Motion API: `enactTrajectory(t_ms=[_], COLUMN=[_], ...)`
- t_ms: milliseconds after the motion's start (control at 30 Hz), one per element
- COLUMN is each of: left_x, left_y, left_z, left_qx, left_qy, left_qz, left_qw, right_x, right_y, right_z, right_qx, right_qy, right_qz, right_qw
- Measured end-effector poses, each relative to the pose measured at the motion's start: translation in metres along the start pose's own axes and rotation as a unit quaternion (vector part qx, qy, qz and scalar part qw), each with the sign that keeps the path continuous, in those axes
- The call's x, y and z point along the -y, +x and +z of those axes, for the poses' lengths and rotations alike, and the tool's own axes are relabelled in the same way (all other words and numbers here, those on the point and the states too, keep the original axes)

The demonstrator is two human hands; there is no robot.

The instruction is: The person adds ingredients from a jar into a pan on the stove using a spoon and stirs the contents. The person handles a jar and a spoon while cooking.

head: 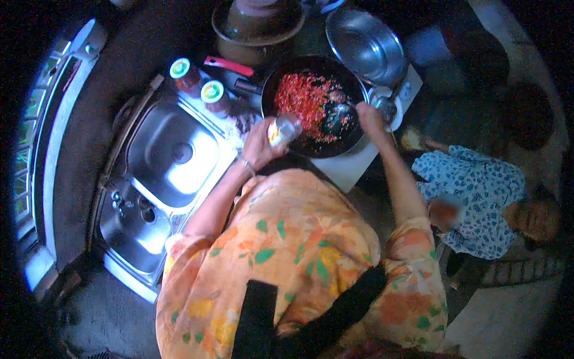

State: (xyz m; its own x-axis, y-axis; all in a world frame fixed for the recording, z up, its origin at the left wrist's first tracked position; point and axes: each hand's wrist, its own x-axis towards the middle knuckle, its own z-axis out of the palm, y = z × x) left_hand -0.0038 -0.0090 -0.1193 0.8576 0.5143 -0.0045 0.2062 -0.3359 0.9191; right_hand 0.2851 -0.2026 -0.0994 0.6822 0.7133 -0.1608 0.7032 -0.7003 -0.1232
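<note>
My left hand [262, 143] is closed around a small clear bottle [283, 130] with a label, tilted at the near left rim of a dark pan [318, 150]. Chopped red food [302, 96] covers much of the pan's bottom. At the pan's right rim, my right hand [371, 119] grips the handle of a utensil whose end reaches into the food; its shape is hard to make out. Two jars with green and white lids, one nearer [215, 96] and one farther [183, 74], stand left of the pan, near a red handle [229, 66].
A double steel sink [175, 152] lies at the left. Beyond the pan are a steel bowl [365, 45] and a large pot [258, 38]. A small dish [385, 107] sits right of the pan. Another person [475, 197] in a blue patterned top is at the right.
</note>
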Motion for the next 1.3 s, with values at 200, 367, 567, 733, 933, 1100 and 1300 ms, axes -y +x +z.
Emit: enactTrajectory(t_ms=[200,367,567,733,933,1100,1300], left_x=[-0.027,-0.01,-0.018,-0.012,-0.016,-0.016,-0.005], left_y=[-0.022,-0.028,-0.022,-0.02,0.01,0.039,0.072], left_z=[-0.007,0.003,-0.006,-0.008,-0.016,-0.008,0.021], left_qx=[0.053,0.017,0.128,0.049,0.0,0.009,0.008], left_qy=[-0.028,-0.066,-0.064,-0.023,0.101,0.148,0.121], left_qz=[-0.019,-0.026,-0.093,-0.039,0.041,0.033,0.094], left_qw=[0.998,0.997,0.985,0.998,0.994,0.988,0.988], right_x=[0.025,0.082,0.088,0.082,0.057,0.029,0.004], right_y=[-0.011,-0.016,-0.016,-0.022,-0.035,-0.046,-0.05], right_z=[0.094,0.102,0.111,0.09,0.05,-0.017,-0.097], right_qx=[-0.125,0.126,0.153,0.197,0.175,0.176,0.163], right_qy=[0.116,0.594,0.773,0.79,0.781,0.71,0.593], right_qz=[-0.084,0.216,0.178,0.151,0.138,0.134,0.125], right_qw=[0.982,0.765,0.59,0.561,0.584,0.669,0.778])
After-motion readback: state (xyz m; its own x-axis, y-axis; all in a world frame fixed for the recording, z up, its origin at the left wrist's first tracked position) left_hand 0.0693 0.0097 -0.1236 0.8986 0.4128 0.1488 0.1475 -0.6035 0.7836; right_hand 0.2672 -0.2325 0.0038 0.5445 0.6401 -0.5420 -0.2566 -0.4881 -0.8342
